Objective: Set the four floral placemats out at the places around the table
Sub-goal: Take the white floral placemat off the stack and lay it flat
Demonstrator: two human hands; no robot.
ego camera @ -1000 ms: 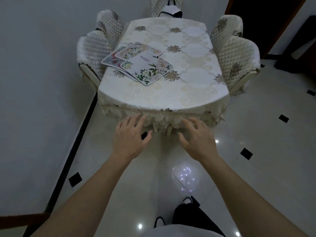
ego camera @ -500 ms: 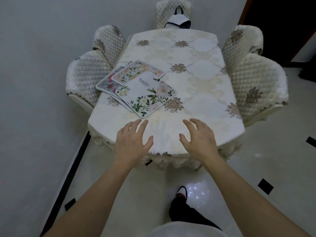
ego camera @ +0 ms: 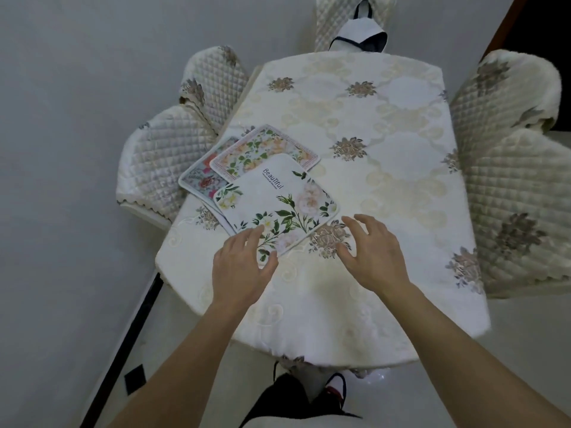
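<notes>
A loose pile of floral placemats lies on the left half of the cream table (ego camera: 370, 168). The top one is a white placemat (ego camera: 275, 196) with green leaves, pale roses and the word "Beautiful". Under it sit a peach-flowered placemat (ego camera: 262, 149) and a blue placemat with red flowers (ego camera: 200, 180); any further mat is hidden. My left hand (ego camera: 241, 270) is open, fingertips over the near corner of the white placemat. To the right of that corner my right hand (ego camera: 370, 254) hovers open above the tablecloth, holding nothing.
Quilted chairs flank the table: two on the left (ego camera: 160, 162), two on the right (ego camera: 519, 193), one at the far end (ego camera: 349, 17) with a black and white bag (ego camera: 361, 38) on it. A grey wall runs close along the left. My feet stand at the near table edge.
I have stepped up to the table. Both hands moved forward over the cloth, the left one reaching the near corner of the white placemat.
</notes>
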